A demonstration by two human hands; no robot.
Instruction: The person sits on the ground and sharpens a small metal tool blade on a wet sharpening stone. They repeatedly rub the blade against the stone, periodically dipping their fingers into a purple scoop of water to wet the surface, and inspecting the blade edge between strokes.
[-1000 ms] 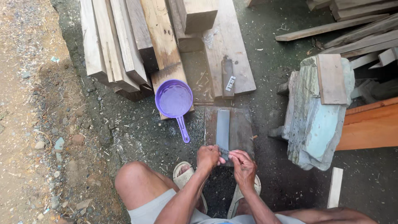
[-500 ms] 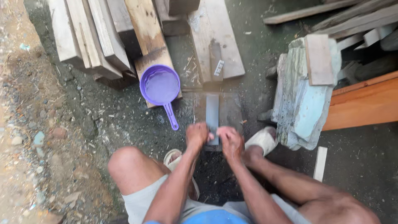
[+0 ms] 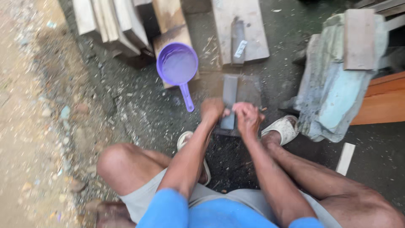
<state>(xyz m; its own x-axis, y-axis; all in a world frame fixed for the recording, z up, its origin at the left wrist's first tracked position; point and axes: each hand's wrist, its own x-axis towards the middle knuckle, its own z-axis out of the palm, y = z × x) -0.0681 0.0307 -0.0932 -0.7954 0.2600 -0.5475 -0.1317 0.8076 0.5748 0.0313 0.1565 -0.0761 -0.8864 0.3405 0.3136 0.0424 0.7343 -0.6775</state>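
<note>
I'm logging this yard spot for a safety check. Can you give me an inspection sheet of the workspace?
Surface: dark wet ground, gritty.
Job's things: grey stone lying flat; what is pressed on it is hidden, blurred.
Clutter: purple dipper on a plank; wood offcuts; cloth pile.
Hands: left hand and right hand together over the stone's near end.
Cables: nothing seen.
Surroundings: sandy strip to the left, stacked boards ahead.

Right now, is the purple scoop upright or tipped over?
Upright: the purple scoop sits mouth up on a wooden board, handle toward the person.
</note>
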